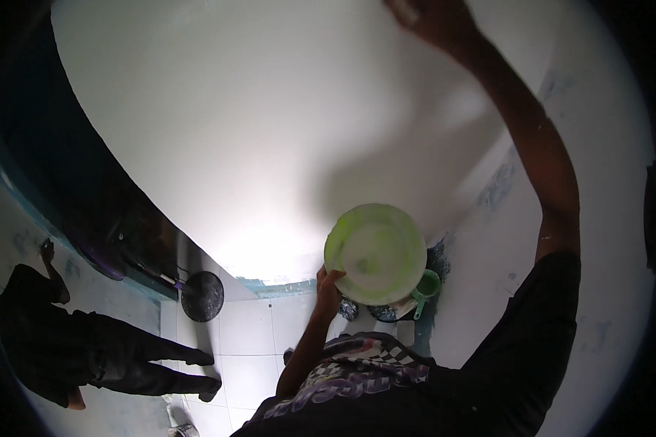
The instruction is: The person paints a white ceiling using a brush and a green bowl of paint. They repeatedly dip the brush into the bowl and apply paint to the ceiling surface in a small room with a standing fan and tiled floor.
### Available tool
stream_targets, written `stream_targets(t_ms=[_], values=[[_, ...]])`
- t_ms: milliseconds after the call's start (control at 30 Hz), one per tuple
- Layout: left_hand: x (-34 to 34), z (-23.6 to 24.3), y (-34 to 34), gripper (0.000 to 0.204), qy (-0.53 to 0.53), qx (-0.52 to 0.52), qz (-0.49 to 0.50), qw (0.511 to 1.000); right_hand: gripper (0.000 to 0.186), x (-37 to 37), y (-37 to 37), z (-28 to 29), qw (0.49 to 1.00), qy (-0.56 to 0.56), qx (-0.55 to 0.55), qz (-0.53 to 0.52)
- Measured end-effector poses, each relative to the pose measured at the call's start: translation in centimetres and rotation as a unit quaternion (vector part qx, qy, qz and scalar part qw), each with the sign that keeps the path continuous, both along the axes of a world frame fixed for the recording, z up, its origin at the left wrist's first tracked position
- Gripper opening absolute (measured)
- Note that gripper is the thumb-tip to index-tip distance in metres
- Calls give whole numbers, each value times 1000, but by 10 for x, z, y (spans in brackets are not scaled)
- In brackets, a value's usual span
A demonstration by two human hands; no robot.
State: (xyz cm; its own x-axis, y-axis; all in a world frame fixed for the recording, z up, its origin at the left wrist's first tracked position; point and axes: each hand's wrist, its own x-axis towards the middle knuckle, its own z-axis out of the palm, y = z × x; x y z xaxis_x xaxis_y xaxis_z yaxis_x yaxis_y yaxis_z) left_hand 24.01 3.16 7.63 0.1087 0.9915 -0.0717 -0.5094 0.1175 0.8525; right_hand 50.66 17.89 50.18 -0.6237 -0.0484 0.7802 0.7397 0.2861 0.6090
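Observation:
My left hand (328, 288) grips the left rim of a round plastic plate (375, 251), pale green with a whitish smear across its middle. My right arm is raised along the right side, and my right hand (434, 18) is at the top of the white wall (233, 124), its fingers bent and partly cut off by the frame's edge; what it holds, if anything, I cannot make out. Below the plate sit a green long-handled dipper (426, 284) and dark, paint-spattered containers (348, 309).
A person in dark clothes (95, 349) stands at the left, one arm raised to the other wall (22, 233). A dark round object (202, 297) with a handle lies near a dark opening (87, 204). Pale floor tiles (244, 328) run below; a metal container (182, 430) is at the bottom.

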Motion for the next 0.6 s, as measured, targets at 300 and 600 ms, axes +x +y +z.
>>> stream_targets(t_ms=[300, 600], values=[[9, -9, -6, 46, 34, -20, -29, 999, 5, -46, -58, -136, 797, -177, -578, -3], [-15, 6, -10, 48, -6, 7, -42, 999, 8, 5, -58, 41, 986, -43, 55, 153]])
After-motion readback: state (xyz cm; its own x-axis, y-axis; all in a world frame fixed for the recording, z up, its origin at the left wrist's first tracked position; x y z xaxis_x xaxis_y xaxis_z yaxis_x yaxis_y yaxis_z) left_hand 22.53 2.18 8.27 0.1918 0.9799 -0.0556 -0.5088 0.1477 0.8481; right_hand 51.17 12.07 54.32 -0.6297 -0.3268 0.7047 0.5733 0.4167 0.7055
